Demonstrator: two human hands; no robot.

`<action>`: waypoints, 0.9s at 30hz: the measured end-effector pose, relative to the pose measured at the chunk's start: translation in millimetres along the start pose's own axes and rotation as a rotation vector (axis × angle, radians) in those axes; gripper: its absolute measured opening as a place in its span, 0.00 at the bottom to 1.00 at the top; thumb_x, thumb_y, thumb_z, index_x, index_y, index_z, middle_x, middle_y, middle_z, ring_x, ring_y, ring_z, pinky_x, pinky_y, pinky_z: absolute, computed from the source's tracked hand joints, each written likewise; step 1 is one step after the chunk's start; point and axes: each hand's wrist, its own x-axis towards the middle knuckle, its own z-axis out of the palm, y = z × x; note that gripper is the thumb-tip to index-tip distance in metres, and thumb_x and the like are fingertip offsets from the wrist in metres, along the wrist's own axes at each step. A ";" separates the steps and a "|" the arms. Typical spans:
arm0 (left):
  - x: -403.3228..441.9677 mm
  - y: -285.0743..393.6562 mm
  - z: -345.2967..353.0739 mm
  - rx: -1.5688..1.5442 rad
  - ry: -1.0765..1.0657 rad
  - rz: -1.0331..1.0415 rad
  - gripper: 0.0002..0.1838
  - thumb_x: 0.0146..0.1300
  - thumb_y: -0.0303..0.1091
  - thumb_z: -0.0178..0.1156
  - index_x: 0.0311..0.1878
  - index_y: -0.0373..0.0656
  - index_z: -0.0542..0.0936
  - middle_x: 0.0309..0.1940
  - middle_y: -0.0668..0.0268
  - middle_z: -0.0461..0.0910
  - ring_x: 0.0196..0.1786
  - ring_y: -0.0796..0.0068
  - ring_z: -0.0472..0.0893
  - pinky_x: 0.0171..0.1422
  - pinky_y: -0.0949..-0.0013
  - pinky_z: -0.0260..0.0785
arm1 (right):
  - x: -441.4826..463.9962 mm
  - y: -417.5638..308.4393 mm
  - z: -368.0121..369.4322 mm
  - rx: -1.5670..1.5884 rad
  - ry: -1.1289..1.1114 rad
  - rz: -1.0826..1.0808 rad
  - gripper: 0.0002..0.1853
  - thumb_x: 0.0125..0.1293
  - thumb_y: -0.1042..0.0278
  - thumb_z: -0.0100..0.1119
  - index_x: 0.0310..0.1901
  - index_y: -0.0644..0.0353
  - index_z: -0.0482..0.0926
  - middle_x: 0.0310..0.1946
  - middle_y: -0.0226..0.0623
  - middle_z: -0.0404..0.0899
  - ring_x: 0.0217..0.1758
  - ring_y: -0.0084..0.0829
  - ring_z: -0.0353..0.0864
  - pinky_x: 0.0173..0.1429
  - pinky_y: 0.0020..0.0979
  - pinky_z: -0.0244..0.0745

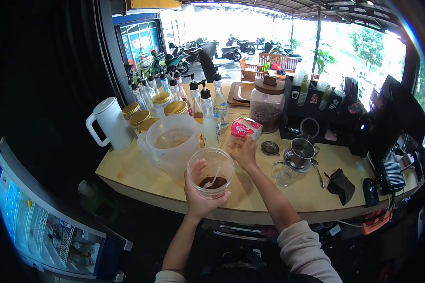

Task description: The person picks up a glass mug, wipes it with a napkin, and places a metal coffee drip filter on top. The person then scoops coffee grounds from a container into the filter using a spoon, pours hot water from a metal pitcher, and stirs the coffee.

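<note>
The round, clear plastic tub [224, 165], open-topped, with dark brown powder [218, 182] and a white spoon [216, 175] inside, is held above the counter's [250, 203] near edge, right of the frosted pitcher [167, 153]; the left hand's [202, 200] fingers grip it. The right hand [244, 155] touches a pink-and-white packet [246, 128] farther right, fingers bent; whether they grip, I cannot tell

Jug [171, 137] between kettle [112, 125] and tub [210, 172], pump bottles [174, 89] behind, lidded jar [267, 106] farther right, beside cup rack [318, 106].

Likely café counter; syrup bottles [210, 115], stacked cups [301, 78].
</note>
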 end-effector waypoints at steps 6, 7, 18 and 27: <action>13.5 -10.2 18.1 -0.060 0.003 0.016 0.55 0.33 0.33 0.78 0.66 0.35 0.56 0.62 0.53 0.65 0.65 0.61 0.67 0.71 0.58 0.57 | -8.1 -29.4 -21.4 0.046 0.117 -0.059 0.43 0.48 0.65 0.73 0.62 0.65 0.55 0.53 0.54 0.65 0.56 0.50 0.70 0.59 0.43 0.70; 16.5 -18.6 23.7 -0.027 0.011 0.034 0.55 0.33 0.33 0.79 0.66 0.35 0.56 0.61 0.53 0.65 0.65 0.61 0.67 0.70 0.58 0.58 | -7.8 -41.5 -37.5 0.351 0.108 -0.073 0.37 0.52 0.69 0.69 0.60 0.65 0.57 0.52 0.51 0.66 0.54 0.45 0.73 0.57 0.39 0.72; 62.5 -68.7 89.1 -0.025 0.000 0.108 0.54 0.35 0.30 0.79 0.66 0.36 0.57 0.61 0.56 0.63 0.63 0.61 0.68 0.66 0.61 0.65 | -15.6 -159.2 -193.5 0.219 -0.408 -0.501 0.06 0.59 0.77 0.60 0.37 0.69 0.79 0.32 0.38 0.81 0.39 0.27 0.83 0.47 0.28 0.78; 41.3 -100.2 83.4 0.041 -0.043 0.153 0.53 0.36 0.34 0.78 0.66 0.39 0.56 0.60 0.56 0.63 0.64 0.61 0.67 0.69 0.60 0.62 | 22.9 -138.0 -173.7 -0.271 -0.734 -0.661 0.09 0.55 0.72 0.58 0.36 0.65 0.83 0.36 0.49 0.82 0.41 0.45 0.82 0.51 0.37 0.76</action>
